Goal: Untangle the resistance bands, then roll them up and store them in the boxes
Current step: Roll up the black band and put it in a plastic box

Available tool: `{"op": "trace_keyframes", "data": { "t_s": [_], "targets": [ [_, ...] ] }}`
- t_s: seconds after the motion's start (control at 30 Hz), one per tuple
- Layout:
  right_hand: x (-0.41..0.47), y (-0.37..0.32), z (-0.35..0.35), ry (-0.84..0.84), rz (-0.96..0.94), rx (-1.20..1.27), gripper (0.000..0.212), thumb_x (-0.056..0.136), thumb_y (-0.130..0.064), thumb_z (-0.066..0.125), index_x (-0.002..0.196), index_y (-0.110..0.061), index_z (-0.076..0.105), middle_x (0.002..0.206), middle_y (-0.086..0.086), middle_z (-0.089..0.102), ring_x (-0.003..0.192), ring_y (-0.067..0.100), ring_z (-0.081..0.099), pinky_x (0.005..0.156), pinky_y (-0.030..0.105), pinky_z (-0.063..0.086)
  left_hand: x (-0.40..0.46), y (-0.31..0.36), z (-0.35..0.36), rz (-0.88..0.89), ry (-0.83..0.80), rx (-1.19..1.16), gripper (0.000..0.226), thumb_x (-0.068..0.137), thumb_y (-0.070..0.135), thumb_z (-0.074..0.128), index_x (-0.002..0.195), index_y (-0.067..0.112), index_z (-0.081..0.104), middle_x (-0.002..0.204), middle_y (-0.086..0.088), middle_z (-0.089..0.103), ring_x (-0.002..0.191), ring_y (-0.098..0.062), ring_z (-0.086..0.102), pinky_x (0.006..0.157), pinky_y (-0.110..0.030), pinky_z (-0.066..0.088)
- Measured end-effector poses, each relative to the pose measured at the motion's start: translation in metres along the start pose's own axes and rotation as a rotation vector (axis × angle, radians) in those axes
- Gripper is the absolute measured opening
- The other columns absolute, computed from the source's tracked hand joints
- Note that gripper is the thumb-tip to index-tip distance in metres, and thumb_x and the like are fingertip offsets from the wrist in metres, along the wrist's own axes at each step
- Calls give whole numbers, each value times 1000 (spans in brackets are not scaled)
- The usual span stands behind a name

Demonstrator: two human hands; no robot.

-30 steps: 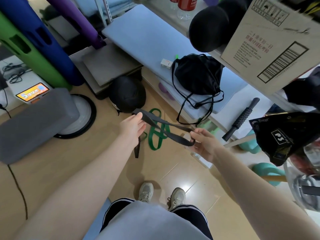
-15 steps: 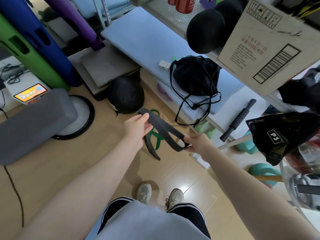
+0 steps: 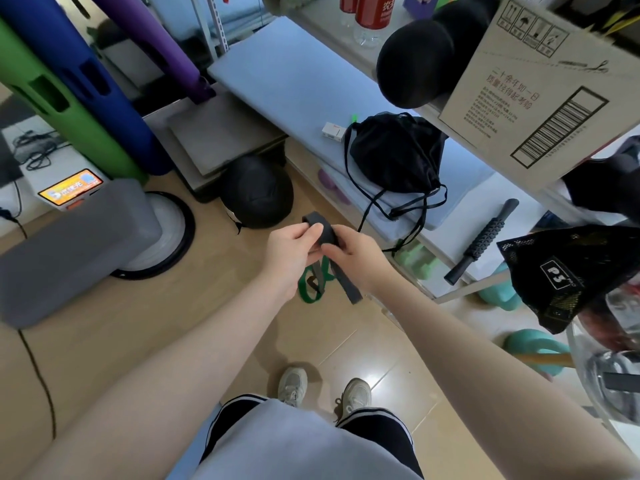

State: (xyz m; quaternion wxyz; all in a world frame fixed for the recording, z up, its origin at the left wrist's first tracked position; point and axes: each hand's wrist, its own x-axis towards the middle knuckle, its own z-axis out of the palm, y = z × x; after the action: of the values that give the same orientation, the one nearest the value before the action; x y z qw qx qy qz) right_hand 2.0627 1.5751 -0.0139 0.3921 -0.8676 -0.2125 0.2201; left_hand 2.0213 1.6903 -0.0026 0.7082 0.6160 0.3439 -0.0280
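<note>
A dark grey resistance band is folded over between both hands in mid-air, its loose ends hanging down toward the floor. My left hand pinches the fold from the left, and my right hand pinches it from the right, the two hands touching. A green resistance band lies on the wooden floor below them, mostly hidden by the hands and the grey band. A cardboard box sits on the upper shelf at the right.
A black drawstring bag lies on the blue mat on the low shelf. A black ball, a grey foam block and a round balance disc are on the floor. A black mesh bag hangs at right above teal kettlebells.
My hands came together from being spread apart. The grey band, stretched between them before, is now folded over with its ends dangling.
</note>
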Motion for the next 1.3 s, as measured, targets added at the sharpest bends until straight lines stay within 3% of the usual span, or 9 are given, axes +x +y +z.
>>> {"op": "trace_keyframes", "data": {
  "t_s": [0.1, 0.23, 0.37, 0.47, 0.6, 0.73, 1.0, 1.17, 1.3],
  "targets": [
    [-1, 1, 2, -40, -33, -16, 18, 93, -21, 52, 104, -9, 59, 89, 5, 62, 76, 15, 54, 62, 20, 39, 2, 0, 3, -38, 9, 58, 18, 91, 18, 57, 107, 13, 66, 86, 3, 66, 85, -12, 65, 74, -25, 55],
    [-6, 7, -7, -183, 137, 283, 14, 94, -16, 51, 102, -11, 61, 93, 9, 67, 83, 21, 63, 75, 33, 51, 8, -1, 2, -97, 6, 145, 10, 89, 20, 61, 96, 14, 66, 88, 2, 68, 83, -11, 65, 67, -22, 50],
    [-11, 31, -18, -321, 255, 395, 12, 95, -15, 50, 90, -11, 61, 86, 1, 66, 82, 16, 62, 90, 38, 49, 13, 4, 1, -130, -16, -167, 17, 93, 10, 54, 109, 7, 60, 99, -5, 69, 88, -14, 66, 68, -22, 55],
    [-9, 45, -21, -406, 298, 269, 18, 95, -22, 49, 105, -12, 60, 95, 4, 64, 91, 20, 58, 99, 45, 43, 18, 5, -3, -113, 12, -216, 25, 93, 6, 52, 117, 4, 58, 104, -7, 67, 92, -14, 66, 69, -20, 55],
    [-16, 51, -20, -491, 468, 195, 38, 96, -41, 43, 130, -23, 48, 101, -1, 62, 89, 14, 64, 82, 33, 52, 27, 9, -16, -82, 84, -378, 22, 92, 4, 53, 114, 6, 58, 102, -5, 67, 94, -13, 65, 68, -19, 55],
    [-15, 47, -12, -366, 495, 544, 30, 98, -27, 43, 125, -15, 51, 88, 5, 57, 61, 5, 61, 55, 17, 47, 37, 19, -28, 8, 81, -401, 17, 92, 0, 52, 102, 11, 60, 105, -6, 66, 98, -15, 64, 73, -19, 55],
    [23, 29, 7, -64, 491, 1173, 40, 90, 15, 37, 125, 2, 50, 114, 18, 58, 81, 18, 63, 62, 20, 52, 86, 47, -47, 54, 124, -339, 26, 92, 1, 50, 111, 17, 56, 112, -4, 61, 104, -21, 60, 81, -30, 54],
    [60, 20, 19, 115, 506, 1259, 24, 92, 11, 42, 112, 5, 54, 107, 19, 61, 90, 22, 66, 72, 21, 57, 129, 63, -53, 193, -25, -362, 26, 95, 6, 47, 109, 26, 56, 111, 3, 61, 112, -20, 57, 99, -38, 47],
    [90, 60, 46, 211, 642, 1238, 19, 90, 11, 44, 98, 2, 59, 104, 18, 64, 94, 22, 67, 80, 25, 57, 167, -9, -53, -251, -118, -224, 58, 94, 49, 42, 144, 23, 30, 139, -5, 47, 124, -28, 48, 107, -46, 37]
  ]
}}
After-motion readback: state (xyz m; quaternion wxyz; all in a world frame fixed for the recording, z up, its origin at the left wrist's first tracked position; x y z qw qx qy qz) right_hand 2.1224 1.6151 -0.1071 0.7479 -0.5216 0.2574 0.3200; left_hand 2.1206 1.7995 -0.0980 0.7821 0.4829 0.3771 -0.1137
